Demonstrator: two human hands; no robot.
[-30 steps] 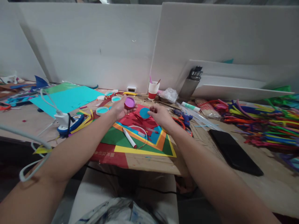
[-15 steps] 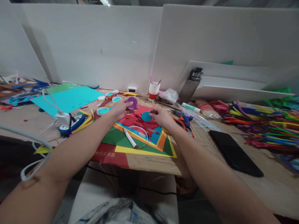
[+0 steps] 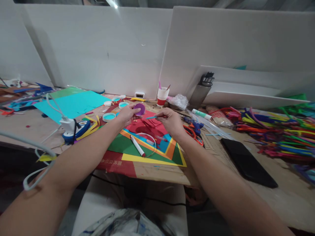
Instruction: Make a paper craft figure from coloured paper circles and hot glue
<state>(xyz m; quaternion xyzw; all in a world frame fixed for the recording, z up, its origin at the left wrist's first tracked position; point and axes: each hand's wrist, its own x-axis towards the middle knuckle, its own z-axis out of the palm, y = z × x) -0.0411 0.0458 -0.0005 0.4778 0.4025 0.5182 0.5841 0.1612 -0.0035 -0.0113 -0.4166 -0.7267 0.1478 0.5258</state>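
The left hand (image 3: 128, 115) grips one round purple piece (image 3: 142, 109), partly thumb-covered; the right hand (image 3: 170, 120) pinches one thin blue piece (image 3: 151, 117), seen edge-on; nearer the body than both grips lies one marker (image 3: 137, 146); left of them, three turquoise-centred rounds (image 3: 109, 117), the rearmost hard to make out

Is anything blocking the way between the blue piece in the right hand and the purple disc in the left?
Nothing visible stands between the blue piece, pinched in the right hand, and the purple disc in the left hand. The red paper seems to lie below that gap.
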